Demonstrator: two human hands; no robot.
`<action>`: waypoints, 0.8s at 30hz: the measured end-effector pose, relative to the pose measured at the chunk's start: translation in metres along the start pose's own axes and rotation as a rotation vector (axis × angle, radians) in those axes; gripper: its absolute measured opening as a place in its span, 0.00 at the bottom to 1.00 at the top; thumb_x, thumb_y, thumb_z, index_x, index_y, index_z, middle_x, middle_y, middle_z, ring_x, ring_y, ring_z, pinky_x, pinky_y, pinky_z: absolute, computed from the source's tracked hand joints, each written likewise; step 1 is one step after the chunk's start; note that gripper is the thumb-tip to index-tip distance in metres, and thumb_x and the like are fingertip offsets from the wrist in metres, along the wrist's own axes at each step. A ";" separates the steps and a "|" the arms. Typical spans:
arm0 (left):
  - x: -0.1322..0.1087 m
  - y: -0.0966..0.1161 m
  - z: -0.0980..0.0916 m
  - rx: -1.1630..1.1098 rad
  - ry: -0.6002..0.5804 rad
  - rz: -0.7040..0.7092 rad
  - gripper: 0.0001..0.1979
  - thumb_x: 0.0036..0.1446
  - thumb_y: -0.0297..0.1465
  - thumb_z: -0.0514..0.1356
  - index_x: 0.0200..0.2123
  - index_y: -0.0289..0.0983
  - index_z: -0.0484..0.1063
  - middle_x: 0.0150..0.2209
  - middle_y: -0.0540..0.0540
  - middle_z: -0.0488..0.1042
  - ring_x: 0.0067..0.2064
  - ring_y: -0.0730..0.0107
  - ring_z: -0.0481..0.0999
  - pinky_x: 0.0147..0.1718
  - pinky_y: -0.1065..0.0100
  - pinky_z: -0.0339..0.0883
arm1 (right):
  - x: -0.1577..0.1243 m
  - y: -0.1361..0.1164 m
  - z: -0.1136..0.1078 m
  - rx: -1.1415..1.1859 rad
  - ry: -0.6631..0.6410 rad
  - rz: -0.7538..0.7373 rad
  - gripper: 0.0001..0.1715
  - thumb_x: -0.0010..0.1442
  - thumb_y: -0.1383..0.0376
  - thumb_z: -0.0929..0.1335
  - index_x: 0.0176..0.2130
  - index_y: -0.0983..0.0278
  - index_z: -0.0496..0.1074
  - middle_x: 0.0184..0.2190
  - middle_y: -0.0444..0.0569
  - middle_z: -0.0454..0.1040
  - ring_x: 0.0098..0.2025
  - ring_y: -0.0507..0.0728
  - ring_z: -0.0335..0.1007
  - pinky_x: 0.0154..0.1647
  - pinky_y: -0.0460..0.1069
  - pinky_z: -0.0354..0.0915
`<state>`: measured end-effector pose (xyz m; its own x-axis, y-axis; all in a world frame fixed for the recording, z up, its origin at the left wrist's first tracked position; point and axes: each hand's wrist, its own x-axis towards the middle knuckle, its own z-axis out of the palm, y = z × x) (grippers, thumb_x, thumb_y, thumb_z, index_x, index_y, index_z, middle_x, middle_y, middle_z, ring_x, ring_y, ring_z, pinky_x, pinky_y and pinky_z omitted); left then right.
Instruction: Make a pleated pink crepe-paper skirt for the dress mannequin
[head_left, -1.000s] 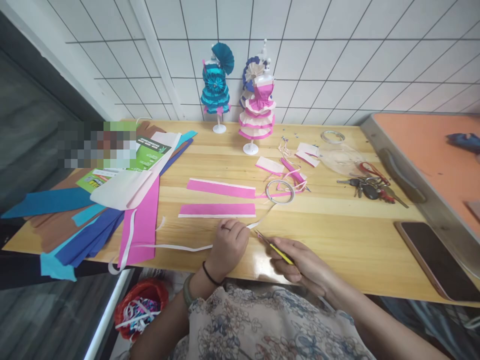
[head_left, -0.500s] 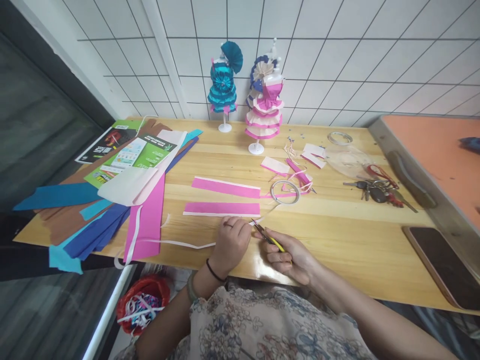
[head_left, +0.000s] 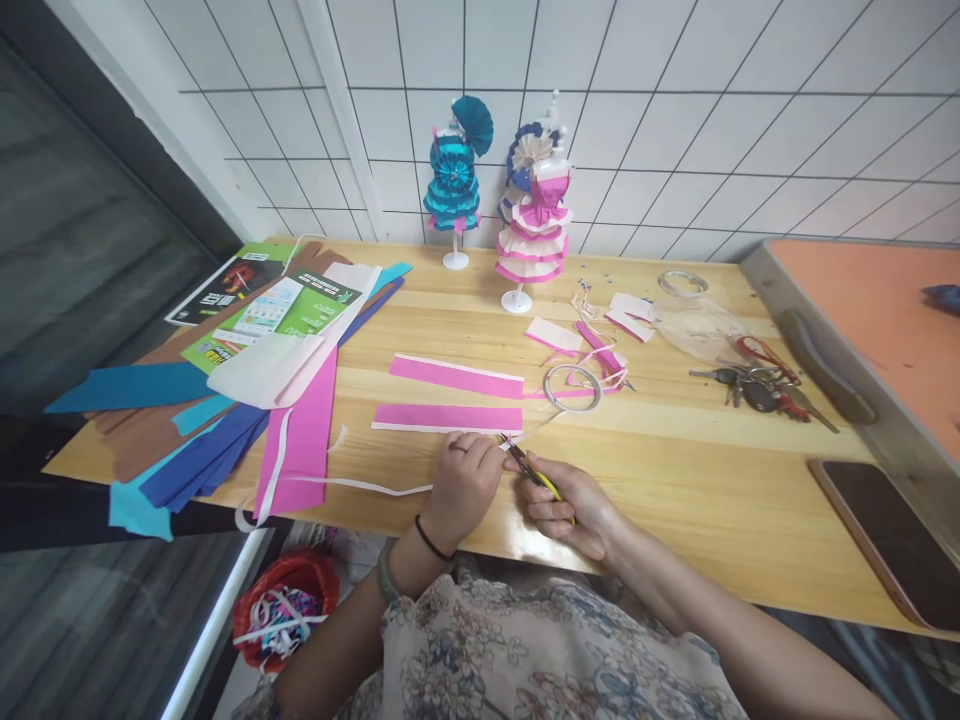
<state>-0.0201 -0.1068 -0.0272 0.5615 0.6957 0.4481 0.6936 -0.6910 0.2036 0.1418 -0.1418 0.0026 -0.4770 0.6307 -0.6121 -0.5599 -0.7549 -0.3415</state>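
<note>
My left hand (head_left: 466, 490) is closed, its fingertips pinching a thin white tape strip (head_left: 386, 490) that trails left across the table. My right hand (head_left: 570, 510) grips small scissors (head_left: 551, 486) with black and yellow handles. Their blades meet the tape just right of my left fingertips; whether they are fully closed is too small to tell. From there the tape runs up toward a narrow tape roll (head_left: 572, 388) lying flat. Just beyond my hands are two pink strips of paper or fabric with white edges, one nearer (head_left: 448, 416) and one farther (head_left: 457, 376).
Two dressed miniature mannequins, one teal (head_left: 454, 185) and one pink (head_left: 534, 232), stand at the back, another partly hidden. Coloured sheets (head_left: 296, 455) and leaflets lie left. Keys (head_left: 757, 390), a phone (head_left: 889, 540) and another tape roll (head_left: 682, 283) are right. A red bin (head_left: 322, 580) sits below.
The view has shifted slightly. Both hands keep nearly the same pose, and the scissors stay at the tape beside my left fingertips.
</note>
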 end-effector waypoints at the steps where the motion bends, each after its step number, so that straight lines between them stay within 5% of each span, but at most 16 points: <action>1: 0.000 0.000 0.000 0.000 0.001 -0.001 0.11 0.60 0.25 0.50 0.24 0.36 0.63 0.26 0.47 0.67 0.35 0.67 0.66 0.37 0.62 0.57 | 0.000 0.000 0.000 -0.006 0.002 -0.005 0.11 0.61 0.60 0.63 0.40 0.66 0.66 0.16 0.33 0.49 0.12 0.41 0.34 0.11 0.38 0.34; 9: 0.000 0.000 -0.004 -0.003 -0.027 -0.052 0.10 0.59 0.25 0.52 0.24 0.36 0.63 0.26 0.47 0.68 0.34 0.65 0.67 0.37 0.62 0.59 | -0.006 0.004 0.006 -0.179 0.084 -0.069 0.15 0.59 0.59 0.65 0.43 0.66 0.66 0.16 0.33 0.51 0.12 0.41 0.35 0.11 0.38 0.36; 13: -0.004 -0.006 -0.010 -0.021 -0.030 -0.144 0.09 0.58 0.25 0.51 0.27 0.36 0.66 0.28 0.46 0.71 0.35 0.65 0.69 0.38 0.61 0.60 | -0.016 0.005 0.006 -0.470 0.129 -0.108 0.20 0.58 0.53 0.64 0.44 0.65 0.67 0.16 0.34 0.54 0.12 0.42 0.37 0.10 0.40 0.40; 16: -0.012 -0.022 -0.024 -0.059 0.050 -0.234 0.07 0.59 0.26 0.52 0.30 0.37 0.69 0.30 0.46 0.74 0.37 0.65 0.72 0.41 0.61 0.62 | -0.029 -0.004 -0.004 -0.950 0.200 -0.307 0.23 0.59 0.51 0.63 0.46 0.64 0.69 0.20 0.43 0.67 0.16 0.48 0.58 0.18 0.44 0.59; 17: -0.016 -0.028 -0.030 -0.076 0.082 -0.265 0.07 0.59 0.26 0.53 0.31 0.37 0.70 0.31 0.46 0.75 0.38 0.65 0.73 0.42 0.61 0.63 | -0.035 -0.009 -0.010 -1.139 0.248 -0.414 0.24 0.59 0.51 0.63 0.48 0.63 0.69 0.28 0.49 0.73 0.25 0.53 0.68 0.26 0.47 0.65; 19: -0.028 -0.041 -0.043 -0.115 0.133 -0.324 0.06 0.59 0.27 0.54 0.35 0.37 0.71 0.34 0.46 0.77 0.38 0.66 0.74 0.43 0.62 0.65 | -0.045 -0.019 -0.025 -1.480 0.440 -0.565 0.25 0.60 0.51 0.60 0.52 0.61 0.67 0.45 0.54 0.74 0.44 0.61 0.71 0.42 0.54 0.66; 24: -0.070 -0.060 -0.075 -0.178 0.196 -0.630 0.13 0.58 0.34 0.56 0.45 0.38 0.71 0.41 0.46 0.78 0.40 0.67 0.77 0.42 0.66 0.69 | -0.057 -0.035 -0.066 -2.075 0.946 -0.496 0.28 0.64 0.54 0.53 0.54 0.66 0.63 0.35 0.59 0.77 0.35 0.66 0.75 0.33 0.57 0.67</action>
<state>-0.1346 -0.1289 -0.0050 -0.0287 0.9389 0.3430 0.7669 -0.1994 0.6100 0.2338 -0.1630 0.0023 0.1015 0.9881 -0.1159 0.9828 -0.1177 -0.1422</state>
